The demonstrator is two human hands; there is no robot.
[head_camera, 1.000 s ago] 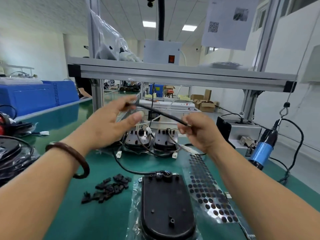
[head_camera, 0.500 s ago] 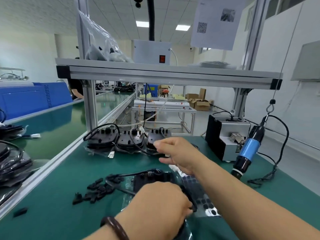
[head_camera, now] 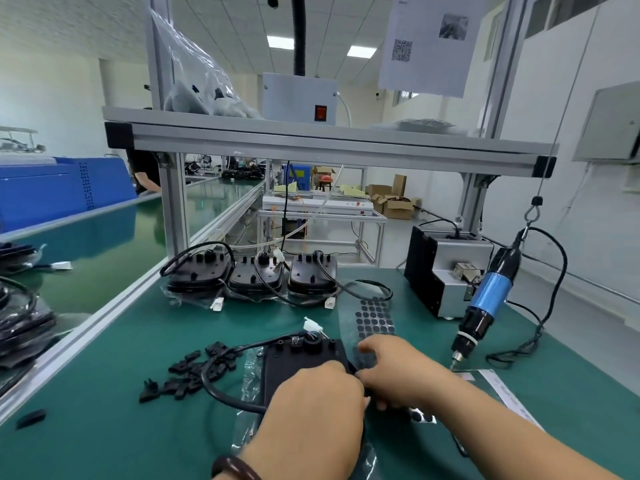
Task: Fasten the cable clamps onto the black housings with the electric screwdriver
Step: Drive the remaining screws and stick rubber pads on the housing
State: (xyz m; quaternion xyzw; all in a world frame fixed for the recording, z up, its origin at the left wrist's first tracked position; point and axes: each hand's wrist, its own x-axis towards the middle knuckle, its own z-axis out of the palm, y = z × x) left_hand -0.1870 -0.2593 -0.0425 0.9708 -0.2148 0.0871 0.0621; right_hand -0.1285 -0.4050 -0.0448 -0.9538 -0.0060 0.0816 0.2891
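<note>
Left hand covers the flat black plastic housing on the green tabletop, its fingers hidden. Right hand has fingers curled at the housing's right edge; I cannot tell its hold.

a second back both grips were up in the air, the black cable stretched between them. now the left grip is down on the near housing, the right grip has drawn in beside it, and the cable lies looped on the worktop.
</note>
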